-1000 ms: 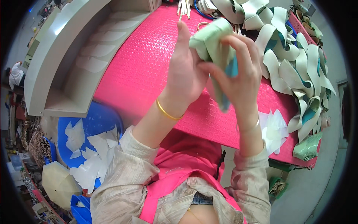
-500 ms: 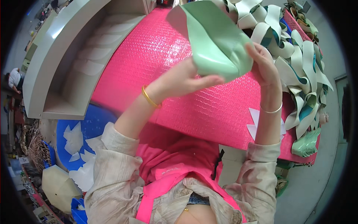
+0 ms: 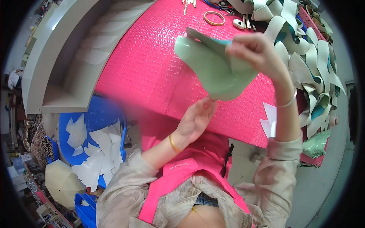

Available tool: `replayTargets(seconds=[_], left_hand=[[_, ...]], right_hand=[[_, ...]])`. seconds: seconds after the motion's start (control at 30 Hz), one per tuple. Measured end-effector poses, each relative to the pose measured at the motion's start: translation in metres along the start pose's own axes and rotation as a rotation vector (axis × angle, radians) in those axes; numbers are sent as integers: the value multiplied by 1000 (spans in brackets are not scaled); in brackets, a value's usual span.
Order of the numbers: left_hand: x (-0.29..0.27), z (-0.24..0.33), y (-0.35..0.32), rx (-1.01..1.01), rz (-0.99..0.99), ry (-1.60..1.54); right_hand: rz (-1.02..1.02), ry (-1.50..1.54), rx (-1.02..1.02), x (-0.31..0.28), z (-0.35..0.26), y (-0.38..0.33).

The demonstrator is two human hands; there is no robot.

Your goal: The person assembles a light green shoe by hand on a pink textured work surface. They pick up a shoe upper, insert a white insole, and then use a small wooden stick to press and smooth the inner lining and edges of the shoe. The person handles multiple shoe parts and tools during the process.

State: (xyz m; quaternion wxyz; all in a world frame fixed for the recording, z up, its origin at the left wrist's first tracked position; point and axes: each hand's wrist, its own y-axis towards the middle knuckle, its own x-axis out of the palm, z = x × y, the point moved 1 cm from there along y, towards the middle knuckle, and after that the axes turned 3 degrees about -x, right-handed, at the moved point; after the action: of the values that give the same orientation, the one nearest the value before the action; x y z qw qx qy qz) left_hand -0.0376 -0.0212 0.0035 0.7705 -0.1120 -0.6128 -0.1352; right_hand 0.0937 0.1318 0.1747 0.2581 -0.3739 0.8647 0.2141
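Note:
A glossy pale green shoe upper (image 3: 207,64), curved and folded open, is held above the pink table. My right hand (image 3: 255,55) pinches its upper right edge; the fingers are slightly blurred. At its lower tip, my left hand (image 3: 197,117) has thumb and fingertips closed on the edge, palm turned up. A grey lining and a strip of teal show along the piece's far edge. Several white and green uppers (image 3: 317,68) lie heaped at the right, and a ribbed green piece (image 3: 316,145) rests at the near right corner.
The pink covered table (image 3: 152,64) carries a gold-coloured ring (image 3: 214,18), a small white device (image 3: 239,24) and white paper pieces (image 3: 269,118). A grey arched machine (image 3: 64,57) borders the left. Below it stands a blue basin (image 3: 121,114) with white scraps (image 3: 100,152).
The green upper has turned over and come lower, toward me. My left hand has shifted down to its lower tip, while my right hand now grips its upper right edge.

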Motion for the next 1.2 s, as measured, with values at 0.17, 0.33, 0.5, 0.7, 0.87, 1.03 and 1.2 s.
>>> replayTargets(seconds=[0.17,0.33,0.5,0.7,0.87,1.03,1.2], left_hand=[[23,32,-52,-432,351,203],[20,26,-43,-191,413,724],[18,25,-24,125,258,1758],[32,60,-35,-232,366,401],[37,56,-38,-102,342,271],[50,56,-34,-46,333,212],[66,58,-29,-2,197,163]], right_hand=[[-429,-425,-130,34,-4,-32],[14,-72,99,36,-5,-25],[276,80,47,22,-15,-23],[-144,-599,-117,-19,-5,-24],[-106,-746,-172,13,4,-31],[48,-383,-95,43,-22,-34],[124,-133,105,88,-39,-34]])
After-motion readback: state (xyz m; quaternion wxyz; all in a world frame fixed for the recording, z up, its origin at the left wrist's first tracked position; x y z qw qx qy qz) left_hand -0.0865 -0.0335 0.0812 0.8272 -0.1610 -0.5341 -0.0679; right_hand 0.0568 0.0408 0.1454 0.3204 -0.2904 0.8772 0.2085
